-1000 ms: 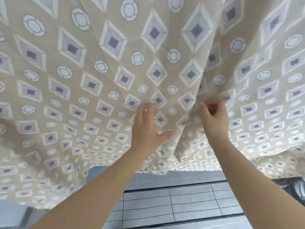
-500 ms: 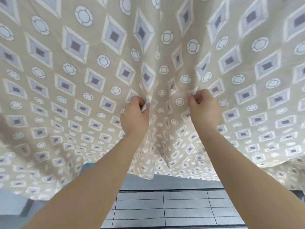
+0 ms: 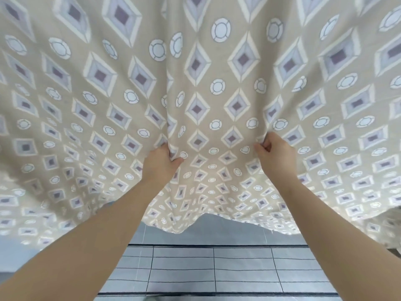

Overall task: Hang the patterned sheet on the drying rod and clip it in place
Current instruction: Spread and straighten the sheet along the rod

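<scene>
The patterned sheet, beige with white-edged diamonds and white circles, hangs in front of me and fills most of the view. My left hand grips a fold of it left of centre. My right hand pinches the cloth right of centre, at about the same height. The stretch of sheet between the two hands is pulled fairly flat. Its lower hem hangs loose below my forearms. The drying rod and any clips are out of sight behind or above the cloth.
Below the hem lies a grey tiled floor with dark grout lines. A dark shape shows at the right edge under the sheet.
My left hand went from lying flat on the cloth to gripping it. Both hands have moved apart, spreading the sheet and smoothing the folds between them.
</scene>
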`<state>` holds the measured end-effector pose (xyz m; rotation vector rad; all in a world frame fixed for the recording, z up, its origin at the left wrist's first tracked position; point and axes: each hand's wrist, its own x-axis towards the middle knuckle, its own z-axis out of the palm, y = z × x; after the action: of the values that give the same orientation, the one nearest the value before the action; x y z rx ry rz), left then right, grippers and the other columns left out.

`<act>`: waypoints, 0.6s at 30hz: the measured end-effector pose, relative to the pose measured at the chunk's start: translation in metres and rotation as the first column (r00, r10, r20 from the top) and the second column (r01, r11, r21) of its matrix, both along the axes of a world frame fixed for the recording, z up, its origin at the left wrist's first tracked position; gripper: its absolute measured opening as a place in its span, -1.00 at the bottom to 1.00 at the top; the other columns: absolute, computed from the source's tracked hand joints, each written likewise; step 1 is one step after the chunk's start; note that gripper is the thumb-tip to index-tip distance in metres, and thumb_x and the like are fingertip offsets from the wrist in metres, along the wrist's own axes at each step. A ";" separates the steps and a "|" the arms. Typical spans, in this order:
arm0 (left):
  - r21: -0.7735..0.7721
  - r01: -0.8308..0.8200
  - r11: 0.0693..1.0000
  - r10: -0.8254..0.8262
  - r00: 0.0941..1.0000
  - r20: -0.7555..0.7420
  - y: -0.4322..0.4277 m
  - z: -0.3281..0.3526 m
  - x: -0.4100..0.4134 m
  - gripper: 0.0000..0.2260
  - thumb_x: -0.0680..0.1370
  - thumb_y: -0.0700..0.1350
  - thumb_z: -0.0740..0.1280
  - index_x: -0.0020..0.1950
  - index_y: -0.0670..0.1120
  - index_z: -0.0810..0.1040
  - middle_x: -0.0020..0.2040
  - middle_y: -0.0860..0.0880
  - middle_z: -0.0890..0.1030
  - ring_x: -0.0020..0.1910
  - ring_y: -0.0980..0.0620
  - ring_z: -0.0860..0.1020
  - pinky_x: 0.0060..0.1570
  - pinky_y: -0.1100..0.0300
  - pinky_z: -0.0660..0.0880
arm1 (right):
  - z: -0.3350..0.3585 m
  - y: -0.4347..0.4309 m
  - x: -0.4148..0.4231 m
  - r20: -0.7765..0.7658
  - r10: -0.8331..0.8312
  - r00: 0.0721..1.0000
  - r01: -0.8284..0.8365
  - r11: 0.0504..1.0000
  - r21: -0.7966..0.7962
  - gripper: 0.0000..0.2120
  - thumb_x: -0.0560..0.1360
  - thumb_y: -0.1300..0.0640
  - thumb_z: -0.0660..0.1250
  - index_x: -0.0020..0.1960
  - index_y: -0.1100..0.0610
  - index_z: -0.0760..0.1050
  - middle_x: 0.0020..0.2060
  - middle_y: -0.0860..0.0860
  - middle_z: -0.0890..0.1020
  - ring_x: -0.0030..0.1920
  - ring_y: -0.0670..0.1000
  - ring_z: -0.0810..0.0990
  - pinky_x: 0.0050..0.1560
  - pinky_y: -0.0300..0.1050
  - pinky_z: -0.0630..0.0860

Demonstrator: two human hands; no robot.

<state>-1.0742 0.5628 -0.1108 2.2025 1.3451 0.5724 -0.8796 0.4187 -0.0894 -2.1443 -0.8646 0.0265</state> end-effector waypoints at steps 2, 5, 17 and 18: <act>-0.014 -0.003 1.000 0.003 1.000 -0.004 0.000 -0.006 -0.002 -0.65 0.47 -0.03 0.41 0.09 -0.28 0.51 -0.10 -0.25 0.63 -0.02 -0.24 0.57 -0.10 0.07 0.44 | -0.006 -0.004 0.000 -0.014 -0.002 1.000 0.002 1.000 -0.021 -0.79 0.50 0.15 0.27 -0.25 0.19 0.31 -0.44 0.05 0.40 -0.36 0.05 0.32 -0.39 -0.13 0.21; -0.010 0.002 1.000 -0.002 1.000 -0.028 0.000 -0.013 -0.003 -0.65 0.47 -0.01 0.41 0.08 -0.26 0.53 -0.08 -0.24 0.63 -0.02 -0.24 0.57 -0.12 0.08 0.44 | -0.015 -0.007 -0.003 -0.024 -0.013 1.000 0.012 0.999 -0.045 -0.77 0.51 0.14 0.25 -0.26 0.16 0.28 -0.47 0.01 0.36 -0.40 -0.02 0.30 -0.41 -0.13 0.23; -0.085 -0.022 0.996 0.014 0.995 -0.095 -0.011 -0.031 -0.012 -0.66 0.48 -0.01 0.40 0.06 -0.26 0.53 -0.05 -0.26 0.63 0.03 -0.25 0.54 -0.10 0.08 0.41 | -0.047 -0.020 -0.014 -0.019 -0.007 1.000 0.004 0.987 -0.161 -0.67 0.52 0.16 0.24 -0.35 0.10 0.19 -0.50 0.01 0.36 -0.31 0.16 0.38 -0.35 -0.09 0.22; -0.089 -0.019 0.996 0.009 0.993 -0.116 -0.012 -0.032 -0.013 -0.67 0.49 -0.01 0.39 0.05 -0.26 0.53 -0.05 -0.26 0.63 0.03 -0.25 0.54 -0.11 0.08 0.41 | -0.049 -0.021 -0.015 -0.027 -0.007 1.000 0.002 0.982 -0.186 -0.68 0.53 0.16 0.23 -0.34 0.10 0.19 -0.49 0.01 0.37 -0.30 0.16 0.39 -0.33 -0.08 0.24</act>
<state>-1.0868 0.5512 -0.1427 2.1836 1.4176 0.3863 -0.8950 0.3975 -0.1388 -2.3143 -0.8708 0.1400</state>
